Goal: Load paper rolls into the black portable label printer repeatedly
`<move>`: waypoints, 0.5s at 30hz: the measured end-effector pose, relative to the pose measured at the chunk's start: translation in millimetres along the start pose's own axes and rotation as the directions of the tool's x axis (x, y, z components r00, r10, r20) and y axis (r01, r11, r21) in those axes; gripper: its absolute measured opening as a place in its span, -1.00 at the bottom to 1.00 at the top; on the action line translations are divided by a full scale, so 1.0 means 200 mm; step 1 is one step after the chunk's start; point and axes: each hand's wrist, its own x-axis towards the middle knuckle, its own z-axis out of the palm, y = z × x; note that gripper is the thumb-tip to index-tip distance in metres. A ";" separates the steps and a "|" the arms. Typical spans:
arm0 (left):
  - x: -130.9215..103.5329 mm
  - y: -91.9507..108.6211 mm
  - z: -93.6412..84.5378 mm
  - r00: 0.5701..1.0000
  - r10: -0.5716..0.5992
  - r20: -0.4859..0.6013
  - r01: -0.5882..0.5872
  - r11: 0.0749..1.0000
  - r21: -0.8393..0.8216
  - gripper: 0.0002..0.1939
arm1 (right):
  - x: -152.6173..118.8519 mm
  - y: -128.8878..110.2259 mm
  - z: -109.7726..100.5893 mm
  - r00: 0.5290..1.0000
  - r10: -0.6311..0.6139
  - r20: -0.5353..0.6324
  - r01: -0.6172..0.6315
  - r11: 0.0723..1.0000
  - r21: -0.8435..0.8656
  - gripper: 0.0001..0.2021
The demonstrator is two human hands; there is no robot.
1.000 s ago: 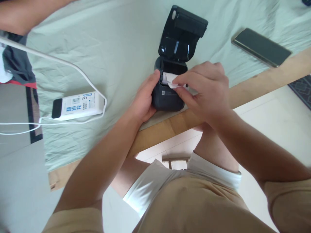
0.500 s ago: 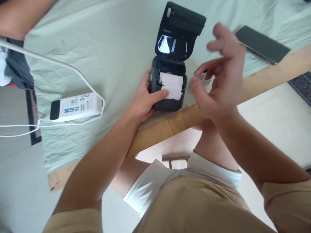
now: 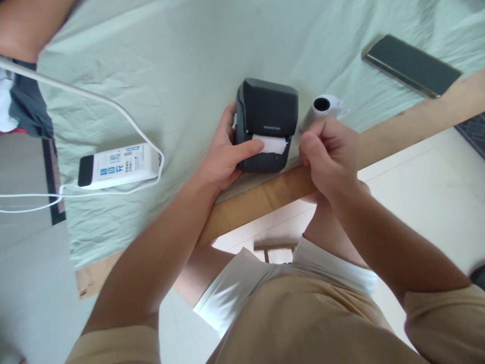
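Note:
A small black label printer [image 3: 270,106] sits near the front edge of the cloth-covered table, its lid down. My left hand [image 3: 229,156] wraps round its left side, with the thumb pressing a strip of white paper [image 3: 275,144] that sticks out below the lid. To the printer's right, my right hand [image 3: 331,154] is closed, fingers curled in; what they hold, if anything, is hidden. Just beyond those fingers lies a white paper roll [image 3: 312,114] with a dark round core and some clear film at its side, its lower end partly covered by the hand.
A dark phone [image 3: 415,65] lies at the right of the table. On the left is a white power bank [image 3: 125,167] with a white cable [image 3: 113,106] looping past it. Bare wooden board [image 3: 261,199] forms the front edge. Another person's arm [image 3: 34,25] shows at upper left.
The printer's lid has swung from open to shut, leaving the paper strip out. My right hand came down from beside the raised lid and its fingers closed. The left hand stayed put.

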 end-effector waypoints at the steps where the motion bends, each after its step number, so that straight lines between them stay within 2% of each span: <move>1: 0.00 0.00 0.00 1.000 0.011 0.018 -0.011 1.000 -0.004 -0.44 | 0.01 0.01 0.01 0.999 0.028 0.022 -0.028 1.000 0.007 -0.46; 6: -0.01 0.00 0.01 0.999 0.005 0.039 -0.004 1.000 -0.008 -0.67 | 0.07 0.05 0.03 0.989 0.120 0.092 -0.122 0.992 0.025 -0.39; 15: 0.01 0.00 0.01 1.000 -0.005 -0.023 0.004 0.999 -0.034 -0.76 | 0.08 0.02 0.05 0.974 0.165 0.152 -0.170 0.985 0.016 -0.36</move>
